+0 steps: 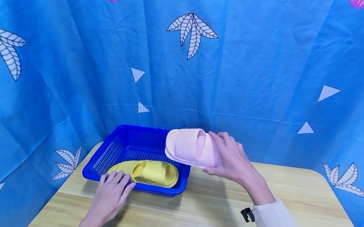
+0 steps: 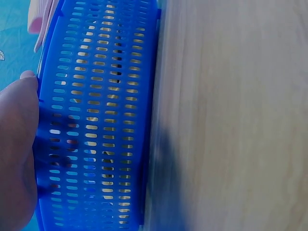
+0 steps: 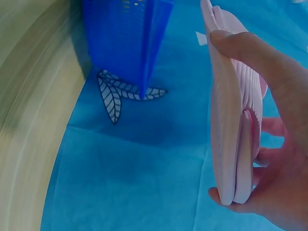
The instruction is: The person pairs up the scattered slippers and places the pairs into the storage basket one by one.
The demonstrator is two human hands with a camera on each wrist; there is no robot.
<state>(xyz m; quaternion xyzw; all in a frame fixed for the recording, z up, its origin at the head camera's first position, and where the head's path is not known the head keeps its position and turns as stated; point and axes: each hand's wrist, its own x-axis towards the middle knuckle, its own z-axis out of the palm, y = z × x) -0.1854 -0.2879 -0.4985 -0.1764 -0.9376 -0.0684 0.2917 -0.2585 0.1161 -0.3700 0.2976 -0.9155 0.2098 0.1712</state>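
Note:
My right hand (image 1: pixel 231 159) grips a pair of pink ribbed slippers (image 1: pixel 186 144) at one end, held up in the air over the right side of a blue plastic basket (image 1: pixel 93 170). In the right wrist view the two pink soles (image 3: pixel 225 130) lie against each other, with the thumb on one side and the fingers on the other. A yellow slipper (image 1: pixel 154 172) lies inside the basket along its near wall. My left hand (image 1: pixel 111 194) holds the basket's near rim at the left, its fingertips over the edge beside the yellow slipper; they are partly hidden in the left wrist view.
The basket stands on a light wooden table (image 1: pixel 277 223), toward its back left. A blue patterned curtain (image 1: pixel 257 81) hangs behind and at both sides. A small black object (image 1: pixel 248 214) sits at the right sleeve's cuff.

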